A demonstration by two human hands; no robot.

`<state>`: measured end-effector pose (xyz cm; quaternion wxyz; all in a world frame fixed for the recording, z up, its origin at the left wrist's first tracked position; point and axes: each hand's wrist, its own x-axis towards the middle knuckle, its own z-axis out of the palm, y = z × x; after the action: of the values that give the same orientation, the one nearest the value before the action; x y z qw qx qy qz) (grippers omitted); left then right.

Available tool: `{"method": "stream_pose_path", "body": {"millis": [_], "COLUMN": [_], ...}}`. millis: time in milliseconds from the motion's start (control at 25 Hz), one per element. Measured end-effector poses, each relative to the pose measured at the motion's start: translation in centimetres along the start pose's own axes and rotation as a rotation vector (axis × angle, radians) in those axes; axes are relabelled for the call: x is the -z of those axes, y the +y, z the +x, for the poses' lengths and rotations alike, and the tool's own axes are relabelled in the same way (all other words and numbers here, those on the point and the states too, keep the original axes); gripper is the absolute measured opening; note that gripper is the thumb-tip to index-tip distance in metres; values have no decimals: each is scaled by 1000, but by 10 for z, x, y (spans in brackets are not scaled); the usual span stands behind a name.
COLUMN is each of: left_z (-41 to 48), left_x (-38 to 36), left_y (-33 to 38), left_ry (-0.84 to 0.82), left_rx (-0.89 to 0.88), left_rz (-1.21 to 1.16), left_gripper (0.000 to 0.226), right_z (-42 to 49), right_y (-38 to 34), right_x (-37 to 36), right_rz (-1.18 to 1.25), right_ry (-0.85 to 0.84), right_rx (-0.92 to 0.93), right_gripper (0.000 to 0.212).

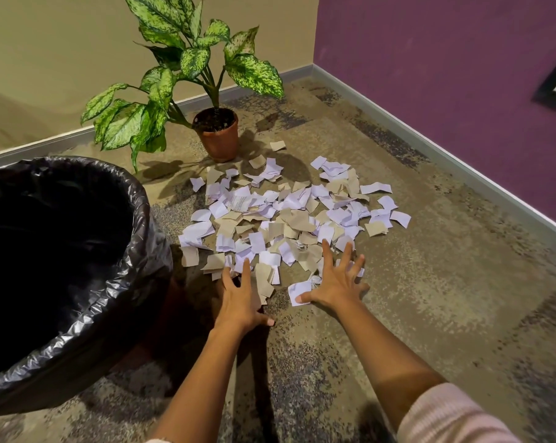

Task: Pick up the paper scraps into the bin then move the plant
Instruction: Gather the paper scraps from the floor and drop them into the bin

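Head view: left hand [241,298], right hand [335,284] reaching, fingers spread, holding nothing; paper scraps [289,219] lying just ahead, bin [88,282] at left.

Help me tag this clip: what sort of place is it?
Probably an indoor room corner, maybe an office or hallway: patterned carpet, a purple wall meeting a beige wall with baseboard, and a potted plant on the floor.

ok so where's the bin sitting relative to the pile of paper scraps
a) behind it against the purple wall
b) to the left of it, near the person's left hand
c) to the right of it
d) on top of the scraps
b: the bin, lined with a black bag, stands at the left of the view, beside the left hand, with the paper scraps spread on the carpet to its right.
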<state>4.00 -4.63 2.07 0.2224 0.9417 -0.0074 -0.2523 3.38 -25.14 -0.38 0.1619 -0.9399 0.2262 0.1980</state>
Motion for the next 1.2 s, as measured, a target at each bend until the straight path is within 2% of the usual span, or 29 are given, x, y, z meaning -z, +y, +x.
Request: {"method": "stream_pose_path", "body": {"millis": [120, 240, 320, 400, 520, 600, 680, 760, 880, 1000, 1120, 1200], "left_z": [8, 19, 25, 29, 36, 47, 61, 77, 99, 112, 115, 113], "left_x": [-2, 3, 3, 0, 2, 9, 17, 26, 35, 35, 30, 29], "left_y": [7, 10, 11, 10, 8, 6, 8, 14, 25, 34, 36, 35], "left_ry": [-19, 14, 81, 151, 273, 316, 289, 198, 13, -135, -119, -73], "left_rx": [24, -10, -49, -84, -138, -181, -182, -152, -134, -112, -99, -128], "left_rz": [96, 123, 95, 35, -58, -63, -2, 144, 377, 459, 454, 382], "left_gripper": [138, 106, 83, 72, 87, 106, 125, 139, 150, 147, 130, 106], "right_z": [6, 11, 11, 13, 20, 32, 47, 64, 88, 98, 96, 93], "right_y": [-9, -28, -45, -57, -64, -63, -61, -59, -59, -67, -73, -75], "right_x": [9, 13, 9, 2, 7, 20, 33, 44, 53, 48, 37, 35], "right_rz": [18, -11, -7, 40, 49, 14, -71, -161, -235, -286, -388, -412], "right_ry": [-101, -168, -109, 8, 222, 279, 214, 43, -219, -304, -280, -216], "right_rx": [-21, -26, 23, 111, 244, 324, 371, 377, 371, 369, 386, 415], "right_gripper": [148, 128, 102, 78, 66, 75, 98, 119, 136, 142, 133, 116]}}
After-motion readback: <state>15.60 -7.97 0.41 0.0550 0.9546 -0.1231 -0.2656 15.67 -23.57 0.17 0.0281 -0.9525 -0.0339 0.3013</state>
